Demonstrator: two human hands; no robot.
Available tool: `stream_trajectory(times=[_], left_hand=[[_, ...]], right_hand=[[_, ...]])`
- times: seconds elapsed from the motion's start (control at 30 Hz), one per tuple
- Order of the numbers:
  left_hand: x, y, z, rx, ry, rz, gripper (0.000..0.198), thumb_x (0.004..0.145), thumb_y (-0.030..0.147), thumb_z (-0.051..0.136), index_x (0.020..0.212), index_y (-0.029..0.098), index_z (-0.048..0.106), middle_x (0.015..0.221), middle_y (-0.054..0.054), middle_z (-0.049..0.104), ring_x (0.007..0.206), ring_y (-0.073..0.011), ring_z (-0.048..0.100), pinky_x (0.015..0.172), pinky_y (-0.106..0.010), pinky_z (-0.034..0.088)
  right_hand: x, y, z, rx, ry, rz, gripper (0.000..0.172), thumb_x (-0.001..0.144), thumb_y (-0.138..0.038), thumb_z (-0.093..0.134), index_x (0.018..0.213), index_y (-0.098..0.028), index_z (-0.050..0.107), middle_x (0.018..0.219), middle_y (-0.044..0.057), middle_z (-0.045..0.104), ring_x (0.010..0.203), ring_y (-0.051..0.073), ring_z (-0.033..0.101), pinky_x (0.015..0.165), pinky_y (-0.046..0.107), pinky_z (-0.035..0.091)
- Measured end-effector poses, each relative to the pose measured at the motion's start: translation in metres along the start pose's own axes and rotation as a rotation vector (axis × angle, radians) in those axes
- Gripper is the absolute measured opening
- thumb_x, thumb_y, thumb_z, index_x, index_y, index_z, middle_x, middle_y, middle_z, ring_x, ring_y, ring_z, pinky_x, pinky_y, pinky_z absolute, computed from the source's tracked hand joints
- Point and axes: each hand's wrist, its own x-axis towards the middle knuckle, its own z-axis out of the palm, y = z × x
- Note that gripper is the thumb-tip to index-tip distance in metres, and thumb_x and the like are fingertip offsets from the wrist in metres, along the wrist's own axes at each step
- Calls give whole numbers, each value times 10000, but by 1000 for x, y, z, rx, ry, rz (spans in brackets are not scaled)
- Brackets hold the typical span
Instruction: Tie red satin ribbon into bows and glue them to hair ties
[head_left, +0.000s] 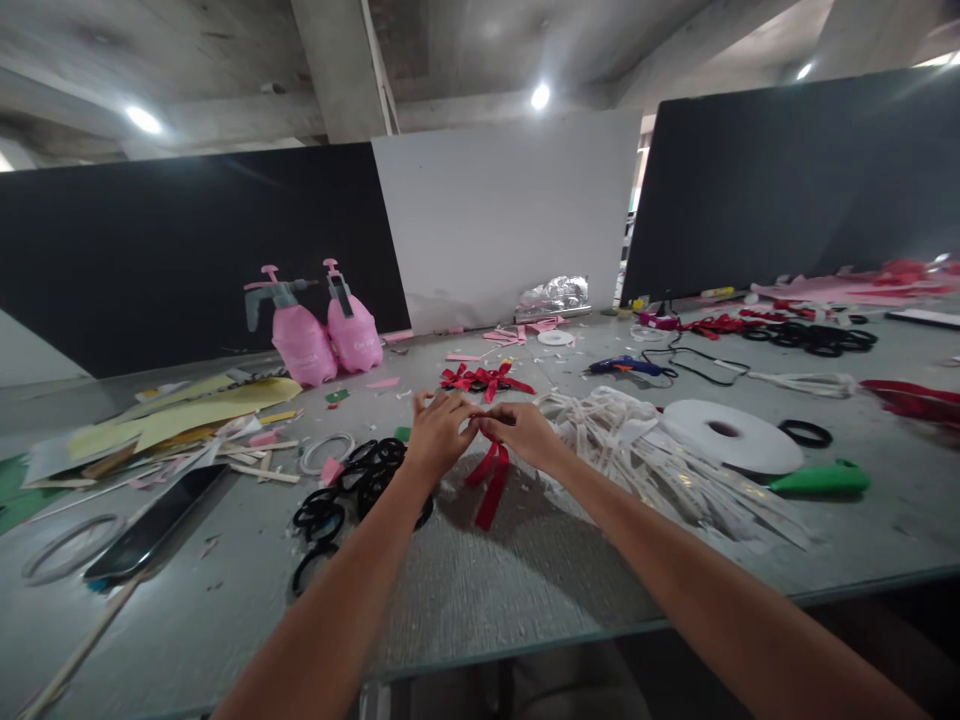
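Observation:
Over the middle of the table, my left hand (pixel 442 432) and my right hand (pixel 519 428) meet with fingers closed in a pinch. Between them is a red ribbon (pixel 493 486), whose two tails hang below the fingertips. Its upper part is hidden by my fingers. Just beyond my hands lie several red ribbon bows (pixel 487 379) with black bands. A heap of black hair ties (pixel 352 488) rests left of my left forearm. To the right of my right hand is a pile of white strips (pixel 637 450).
Two pink spray bottles (pixel 304 340) stand at the back left. A phone (pixel 161 522) lies front left near yellow paper (pixel 217 412). On the right are a white ribbon roll (pixel 690 430), a green-handled tool (pixel 825 479) and a blue glue gun (pixel 626 367) with its cord.

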Motion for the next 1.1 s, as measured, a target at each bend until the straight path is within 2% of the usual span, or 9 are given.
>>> stream_trajectory(times=[0.23, 0.3, 0.4, 0.5, 0.6, 0.67, 0.77, 0.9, 1.1], left_hand=[[-4, -4, 11, -267, 16, -184, 189, 838, 324, 533, 913, 235, 682, 865, -20, 671, 704, -143, 554, 878, -366, 316], [-3, -6, 13, -418, 24, -212, 199, 823, 345, 547, 897, 215, 679, 878, -32, 668, 721, -146, 561, 833, -335, 368], [0, -10, 14, -754, 25, -273, 264, 812, 350, 545, 1009, 202, 638, 1025, -60, 647, 846, -163, 583, 779, -292, 425], [4, -10, 11, -1027, -68, -315, 281, 824, 356, 507, 996, 177, 639, 1014, -64, 647, 940, -179, 576, 822, -294, 430], [5, -6, 5, -1182, -204, -388, 253, 789, 385, 556, 839, 150, 637, 782, -31, 633, 726, -143, 588, 710, -275, 455], [5, -3, 1, -1277, -263, -459, 243, 752, 392, 608, 779, 152, 589, 647, 14, 559, 538, -93, 526, 561, -236, 431], [4, 0, -5, -1386, -314, -538, 262, 745, 405, 623, 734, 164, 523, 503, 78, 383, 373, -31, 340, 402, -178, 283], [5, 0, -11, -1435, -304, -577, 274, 741, 410, 630, 734, 168, 503, 469, 104, 259, 357, -12, 190, 375, -168, 137], [8, -2, -8, -1329, -278, -602, 296, 743, 447, 608, 739, 172, 499, 452, 102, 292, 347, -17, 194, 374, -173, 134]], right_hand=[[3, 5, 7, 303, -6, 56, 243, 668, -360, 647, 758, -143, 589, 662, -6, 581, 589, 98, 516, 554, 212, 393], [2, 2, 5, 392, -20, 96, 213, 660, -324, 639, 761, -145, 581, 620, -23, 556, 542, 86, 502, 525, 207, 387], [0, -6, 0, 450, -66, 151, 192, 685, -289, 593, 807, -142, 615, 544, -39, 519, 459, 74, 462, 458, 203, 347], [-3, -14, -6, 556, -108, 188, 181, 693, -266, 577, 823, -149, 622, 485, -67, 446, 389, 53, 369, 401, 196, 272], [-4, -21, -12, 661, -125, 210, 158, 672, -246, 601, 789, -140, 612, 488, -79, 401, 375, 28, 276, 388, 190, 191], [-3, -24, -15, 675, -117, 212, 165, 674, -249, 606, 790, -131, 617, 476, -88, 365, 372, 21, 238, 391, 192, 160], [-3, -26, -19, 641, -103, 193, 205, 691, -275, 613, 837, -132, 629, 464, -96, 328, 371, 24, 220, 391, 198, 148], [-4, -27, -21, 469, -94, 156, 303, 711, -371, 626, 892, -128, 650, 443, -97, 311, 376, 32, 219, 383, 205, 148], [-5, -32, -21, 348, -98, 128, 336, 697, -419, 627, 833, -112, 648, 433, -97, 282, 370, 26, 197, 378, 209, 126]])
